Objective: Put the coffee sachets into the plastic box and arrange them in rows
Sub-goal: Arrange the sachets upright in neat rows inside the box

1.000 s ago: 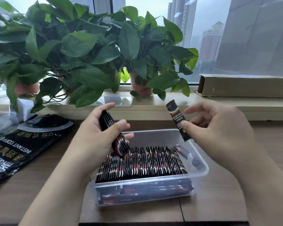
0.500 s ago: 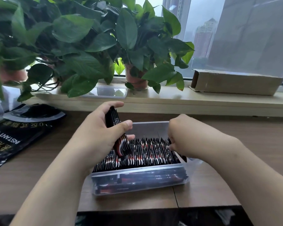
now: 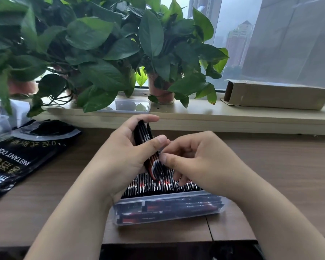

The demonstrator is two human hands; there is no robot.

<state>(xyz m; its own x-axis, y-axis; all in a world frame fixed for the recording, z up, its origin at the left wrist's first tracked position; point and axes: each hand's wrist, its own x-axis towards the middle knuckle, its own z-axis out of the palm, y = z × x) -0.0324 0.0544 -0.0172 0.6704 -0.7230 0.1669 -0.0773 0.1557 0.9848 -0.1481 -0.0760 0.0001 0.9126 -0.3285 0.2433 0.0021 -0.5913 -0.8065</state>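
Observation:
A clear plastic box [image 3: 169,212] stands on the wooden desk near its front edge, holding a row of upright black-and-red coffee sachets [image 3: 158,185] over sachets lying flat beneath. Above the box, my left hand [image 3: 124,156] grips a bundle of sachets [image 3: 146,145], tilted, thumb across its front. My right hand [image 3: 201,162] is right beside it, thumb and fingertips pinching at the lower end of that bundle. Both hands hide the box's middle and far side.
A black instant-coffee bag [image 3: 17,158] lies open on the desk to the left. Potted plants [image 3: 105,53], a clear lid [image 3: 131,106] and a cardboard box [image 3: 276,94] sit on the windowsill behind. The desk's front edge is just below the box.
My right hand put its single sachet into the right end of the box, then rose and moved left to the bundle held in my left hand. The camera tilted down.

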